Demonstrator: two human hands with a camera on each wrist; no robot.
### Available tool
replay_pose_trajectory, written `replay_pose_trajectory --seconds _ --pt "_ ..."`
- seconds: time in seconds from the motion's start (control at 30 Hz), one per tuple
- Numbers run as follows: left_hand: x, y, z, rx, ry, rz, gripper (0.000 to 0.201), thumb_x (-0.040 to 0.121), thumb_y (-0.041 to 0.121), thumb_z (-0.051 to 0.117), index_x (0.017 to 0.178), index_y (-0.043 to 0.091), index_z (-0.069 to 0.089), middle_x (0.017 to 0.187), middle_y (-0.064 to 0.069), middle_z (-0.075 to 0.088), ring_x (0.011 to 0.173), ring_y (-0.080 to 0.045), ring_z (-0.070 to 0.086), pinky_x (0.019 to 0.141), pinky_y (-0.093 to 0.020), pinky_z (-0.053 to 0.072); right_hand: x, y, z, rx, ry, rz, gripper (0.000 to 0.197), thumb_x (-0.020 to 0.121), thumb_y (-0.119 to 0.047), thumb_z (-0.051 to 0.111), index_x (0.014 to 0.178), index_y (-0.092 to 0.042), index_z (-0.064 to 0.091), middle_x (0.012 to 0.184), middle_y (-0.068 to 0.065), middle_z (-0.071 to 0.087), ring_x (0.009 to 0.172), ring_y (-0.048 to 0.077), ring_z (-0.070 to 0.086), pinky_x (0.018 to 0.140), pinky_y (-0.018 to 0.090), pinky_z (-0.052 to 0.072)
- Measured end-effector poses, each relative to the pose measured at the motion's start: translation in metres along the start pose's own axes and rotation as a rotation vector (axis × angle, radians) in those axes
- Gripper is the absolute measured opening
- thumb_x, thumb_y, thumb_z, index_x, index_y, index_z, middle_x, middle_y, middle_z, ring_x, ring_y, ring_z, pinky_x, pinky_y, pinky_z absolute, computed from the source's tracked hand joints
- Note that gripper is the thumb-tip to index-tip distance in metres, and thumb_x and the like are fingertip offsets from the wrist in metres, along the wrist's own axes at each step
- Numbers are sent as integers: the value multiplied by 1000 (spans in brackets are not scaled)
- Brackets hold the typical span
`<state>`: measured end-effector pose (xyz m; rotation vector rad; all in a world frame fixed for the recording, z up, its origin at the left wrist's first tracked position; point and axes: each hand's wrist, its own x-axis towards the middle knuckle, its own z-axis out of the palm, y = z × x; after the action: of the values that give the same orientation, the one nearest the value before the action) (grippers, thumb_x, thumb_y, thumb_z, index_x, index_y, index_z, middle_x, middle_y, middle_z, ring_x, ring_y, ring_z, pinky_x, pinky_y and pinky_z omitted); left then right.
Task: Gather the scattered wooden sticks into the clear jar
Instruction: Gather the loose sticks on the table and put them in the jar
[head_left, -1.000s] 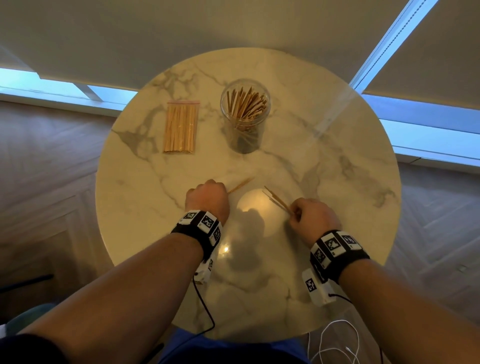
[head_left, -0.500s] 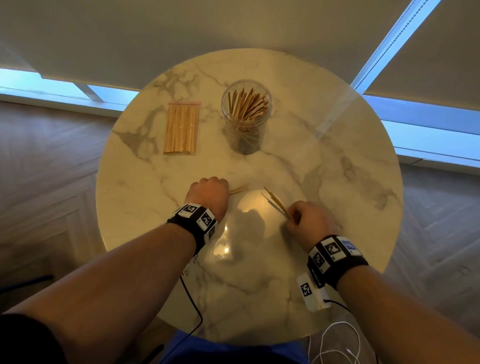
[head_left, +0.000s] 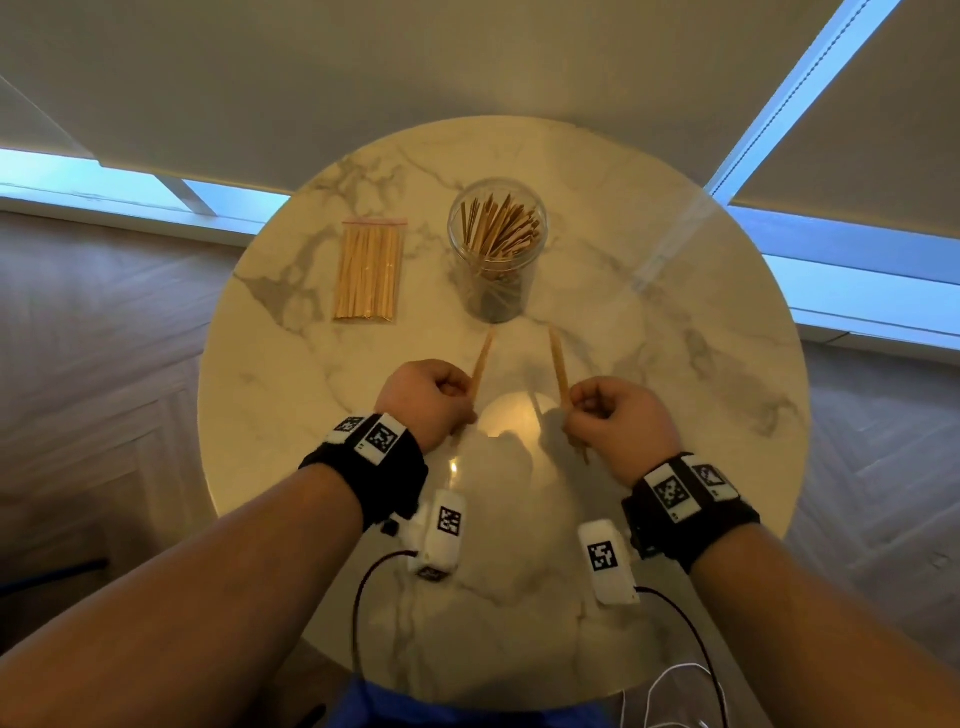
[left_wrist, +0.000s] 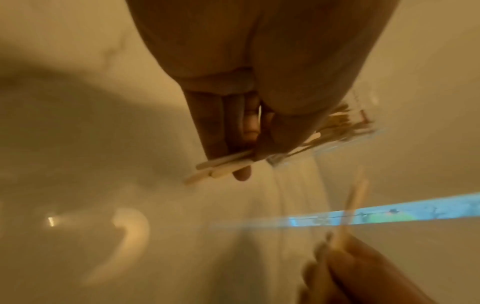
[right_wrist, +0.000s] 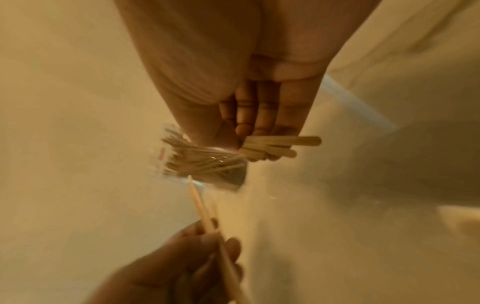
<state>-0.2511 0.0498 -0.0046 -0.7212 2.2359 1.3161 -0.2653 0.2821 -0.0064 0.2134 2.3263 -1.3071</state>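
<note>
A clear jar (head_left: 496, 249) holding several wooden sticks stands upright at the far middle of the round marble table (head_left: 675, 364). In front of it, my left hand (head_left: 462, 389) grips a small bunch of sticks (head_left: 482, 358) whose tips point at the jar's base. My right hand (head_left: 576, 402) grips another bunch (head_left: 558, 364), angled the same way. The left wrist view shows fingers and thumb pinching flat sticks (left_wrist: 223, 164), with the jar (left_wrist: 337, 127) beyond. In the right wrist view my right hand's fingers curl round flat sticks (right_wrist: 280, 144). No loose sticks show on the table.
A clear packet of sticks (head_left: 370, 275) with a red strip lies flat left of the jar. The table's rim curves close on both sides, with wooden floor below. Window blinds hang behind the table.
Both hands have lifted off the tabletop with their sticks and turned them from slanting sideways to pointing at the jar. The hands now sit closer together.
</note>
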Motion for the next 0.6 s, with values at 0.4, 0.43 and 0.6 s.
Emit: replay_pose_trajectory --seconds 0.4,0.43,0.6 --pt "-49 40 14 -272 52 252 28 94 19 68 117 32 76 91 9 79 82 0 72 82 -21 59 1 -73 8 297 -42 -6 5 86 -19 80 82 -18 81 82 4 79 85 21 77 79 39 64" --pt "-52 41 13 -196 76 289 30 95 22 67 121 34 73 89 11 78 80 5 69 75 -10 52 0 -79 9 346 -61 20 7 87 -16 79 80 -16 81 81 5 79 83 21 76 78 38 63" --pt "-59 47 3 -117 161 426 33 100 19 56 117 46 64 94 8 73 75 -3 70 72 -24 59 2 -102 8 338 -125 -1 11 90 -13 76 81 -15 83 85 16 76 78 19 71 77 36 64"
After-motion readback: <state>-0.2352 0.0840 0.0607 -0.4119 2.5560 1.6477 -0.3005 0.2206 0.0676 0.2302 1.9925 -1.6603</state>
